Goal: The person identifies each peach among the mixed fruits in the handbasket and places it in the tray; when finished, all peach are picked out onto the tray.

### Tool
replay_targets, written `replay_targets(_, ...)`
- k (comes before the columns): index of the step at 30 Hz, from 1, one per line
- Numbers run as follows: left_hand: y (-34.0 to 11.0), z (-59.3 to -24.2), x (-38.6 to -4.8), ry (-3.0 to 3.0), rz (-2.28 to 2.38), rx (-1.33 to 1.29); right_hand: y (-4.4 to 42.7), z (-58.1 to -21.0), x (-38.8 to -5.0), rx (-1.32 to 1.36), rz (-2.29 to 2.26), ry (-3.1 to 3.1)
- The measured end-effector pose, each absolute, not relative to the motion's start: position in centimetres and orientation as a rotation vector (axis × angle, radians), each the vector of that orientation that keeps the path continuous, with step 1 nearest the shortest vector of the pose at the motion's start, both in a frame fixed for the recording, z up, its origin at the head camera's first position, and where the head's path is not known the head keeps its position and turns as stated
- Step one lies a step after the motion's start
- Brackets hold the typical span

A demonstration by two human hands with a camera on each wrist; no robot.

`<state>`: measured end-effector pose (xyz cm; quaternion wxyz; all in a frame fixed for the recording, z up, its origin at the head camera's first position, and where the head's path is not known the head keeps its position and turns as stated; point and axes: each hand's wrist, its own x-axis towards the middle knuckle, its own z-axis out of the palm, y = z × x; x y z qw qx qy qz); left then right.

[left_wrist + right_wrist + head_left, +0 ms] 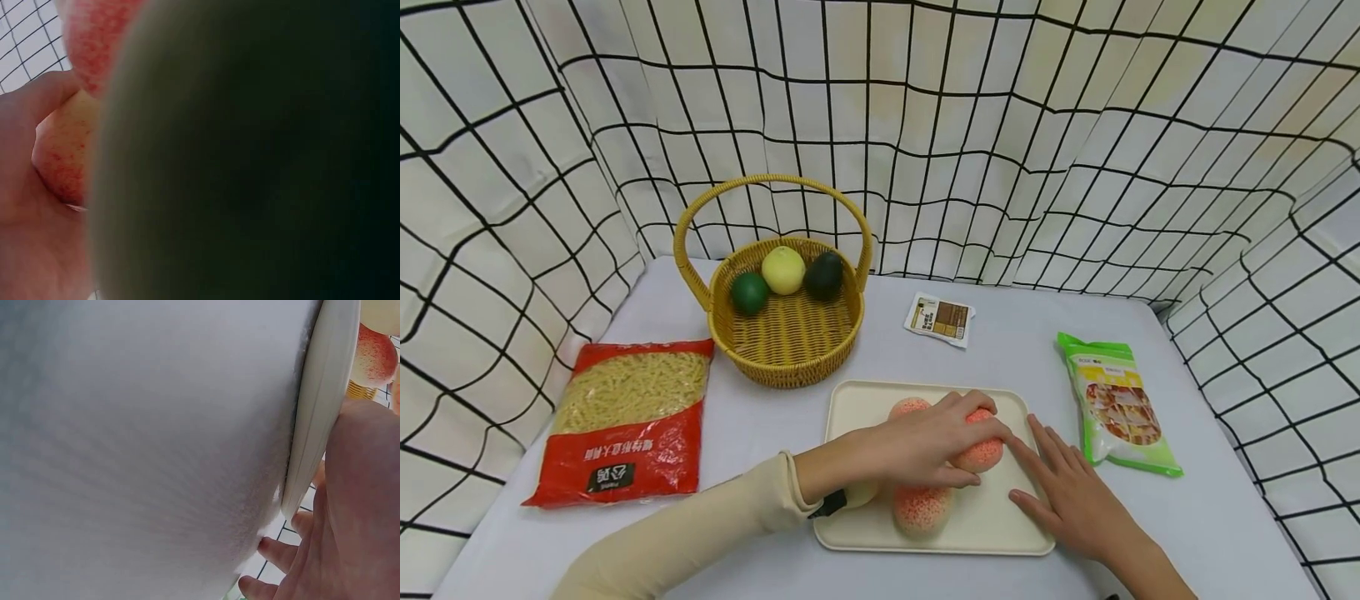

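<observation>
My left hand [928, 442] reaches across a cream tray [1015, 517] and grips a pink-speckled peach [981, 454] near its right side. In the left wrist view the thumb and palm curl round that peach [65, 153]. A second peach [922, 510] lies below the hand, a third peach [910, 407] behind it. A pale round fruit [859, 495] shows partly under the left wrist. With fingers spread, my right hand [1071, 496] rests at the tray's right edge. In the right wrist view its palm lies against the tray's rim [319, 406].
A wicker basket [782, 371] with a tall handle holds a green, a yellow and a dark fruit. Red-bagged pasta [625, 425] lies left, a small packet [940, 320] behind the tray, a green food bag [1123, 404] right. Black netting [880, 133] surrounds the table. A dark blur fills much of the left wrist view.
</observation>
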<state>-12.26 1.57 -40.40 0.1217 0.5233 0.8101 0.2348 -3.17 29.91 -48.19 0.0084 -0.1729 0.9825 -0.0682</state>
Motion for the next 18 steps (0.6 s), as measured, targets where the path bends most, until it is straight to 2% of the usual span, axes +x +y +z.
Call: replay_targets(18, 1.9, -41.5, -11.8, 2.35, 0.434, 1.517, 29.9, -48.3, -3.2, -0.54, -0.227, 3.064)
